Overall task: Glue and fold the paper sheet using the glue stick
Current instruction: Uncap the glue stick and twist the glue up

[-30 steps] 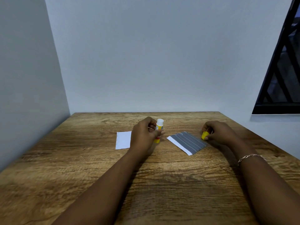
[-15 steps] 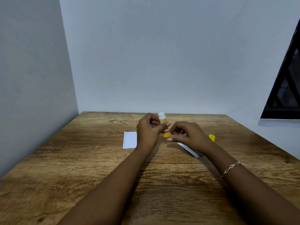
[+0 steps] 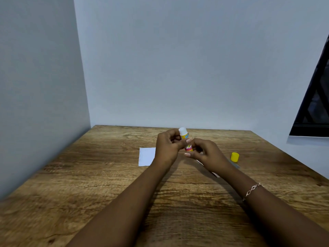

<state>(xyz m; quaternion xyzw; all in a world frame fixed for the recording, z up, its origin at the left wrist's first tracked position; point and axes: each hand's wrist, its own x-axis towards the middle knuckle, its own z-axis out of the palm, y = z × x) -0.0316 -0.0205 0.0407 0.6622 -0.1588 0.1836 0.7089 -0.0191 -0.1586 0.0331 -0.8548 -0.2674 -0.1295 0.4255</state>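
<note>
We held one uncapped glue stick (image 3: 184, 138) upright, left hand (image 3: 166, 148) fingers curled round it, right hand (image 3: 208, 154) fingers pinching its base, one yellow cap (image 3: 234, 156), one white sheet (image 3: 146, 156), one grey sheet (image 3: 235, 165) on the tabletop (image 3: 106, 184).

Above the wooden table (image 3: 106, 184), the left hand (image 3: 167, 148) grips the uncapped glue stick (image 3: 185, 138) upright; the right hand (image 3: 208, 154) pinches its base. Right of the stick stands the yellow cap (image 3: 234, 156); left lies white paper (image 3: 146, 156).
</note>
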